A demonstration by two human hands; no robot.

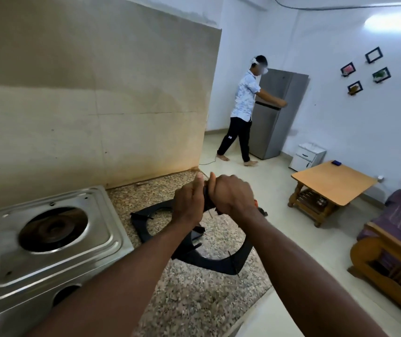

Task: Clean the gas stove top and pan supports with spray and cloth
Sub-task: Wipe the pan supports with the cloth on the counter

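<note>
both hands are gripping one dark item between them, right of the stove top; the left hand and right hand are each curling their fingers tightly round it. whether it is the cloth cannot be told. if so, folding it into a flat pad before wiping is advisable. two black pan supports are lying on the granite just right of the stove top, below the hands. two burner wells are showing, both uncovered
</note>
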